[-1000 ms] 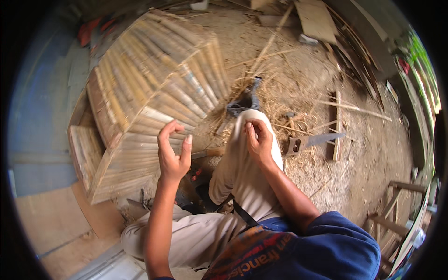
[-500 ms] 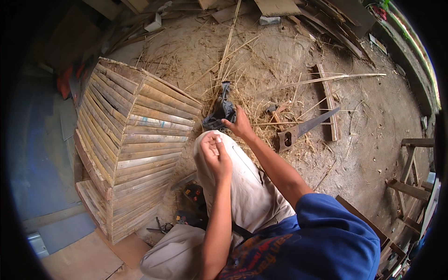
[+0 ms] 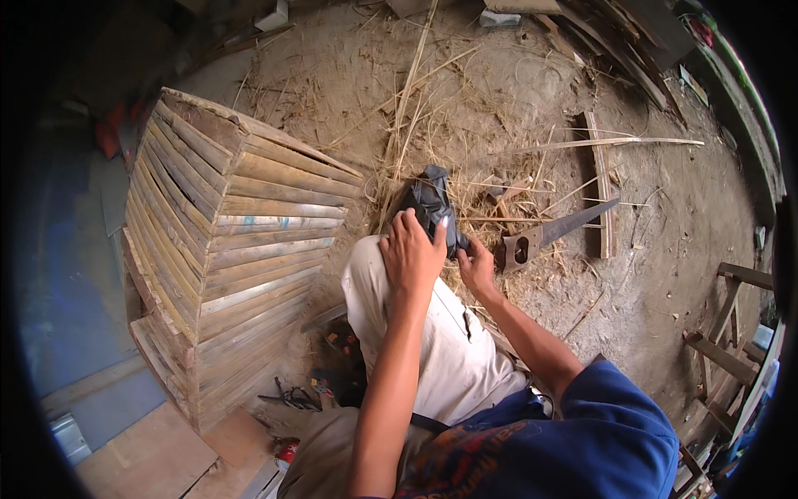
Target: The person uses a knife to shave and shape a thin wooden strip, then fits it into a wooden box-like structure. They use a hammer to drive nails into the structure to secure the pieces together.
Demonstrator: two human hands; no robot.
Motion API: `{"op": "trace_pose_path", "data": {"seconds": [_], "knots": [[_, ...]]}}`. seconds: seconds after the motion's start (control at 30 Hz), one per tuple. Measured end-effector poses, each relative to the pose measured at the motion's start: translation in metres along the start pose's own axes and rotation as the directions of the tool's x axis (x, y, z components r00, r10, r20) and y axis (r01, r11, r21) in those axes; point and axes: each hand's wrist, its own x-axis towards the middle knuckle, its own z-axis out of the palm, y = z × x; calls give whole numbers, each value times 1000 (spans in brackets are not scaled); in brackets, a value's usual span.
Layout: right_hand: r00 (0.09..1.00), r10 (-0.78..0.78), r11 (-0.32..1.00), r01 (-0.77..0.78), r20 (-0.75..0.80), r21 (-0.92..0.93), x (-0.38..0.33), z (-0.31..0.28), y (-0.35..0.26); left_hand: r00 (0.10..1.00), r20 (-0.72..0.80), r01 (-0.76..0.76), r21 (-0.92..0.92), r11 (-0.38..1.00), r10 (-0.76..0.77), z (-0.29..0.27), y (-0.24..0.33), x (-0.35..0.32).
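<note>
A crumpled black plastic bag [image 3: 431, 198] is between my hands, just beyond my raised knee. My left hand [image 3: 409, 254] is closed on its near left side, thumb up against the plastic. At the bag's lower right corner, my right hand [image 3: 477, 268] pinches the edge with bent fingers. What the bag contains, if anything, is hidden. A handsaw [image 3: 532, 243] with a brown wooden handle lies on the ground just right of my right hand, its blade pointing away to the right.
To the left stands a slatted bamboo structure [image 3: 266, 241]. Straw and thin strips [image 3: 515, 200] litter the dirt floor. Beyond the saw blade lies a wooden bar [image 3: 600, 183]. Boards [image 3: 623, 50] are piled at the far right, and a wooden frame [image 3: 723, 358] stands at the right edge.
My left hand has moved forward from above the knee onto the bag. My right hand has shifted right and nearer. The bag has turned and moved nearer, now bunched between both hands.
</note>
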Motion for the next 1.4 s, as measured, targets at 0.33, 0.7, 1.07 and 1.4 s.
{"op": "trace_pose_path", "data": {"seconds": [0.33,0.7,1.07,1.4], "knots": [[930,234,902,-98,-285,420,1,-10,-48,915,215,404,-482,777,-342,52,-32,45],[869,-256,932,338,424,-128,58,17,-104,974,125,182,-931,315,-191,23,-37,14],[880,-470,858,473,66,-199,31,-10,-128,921,213,245,-968,60,-327,11,-38,18],[847,-1,974,120,532,-190,93,65,-61,854,270,357,-926,124,-445,9,-41,23]]}}
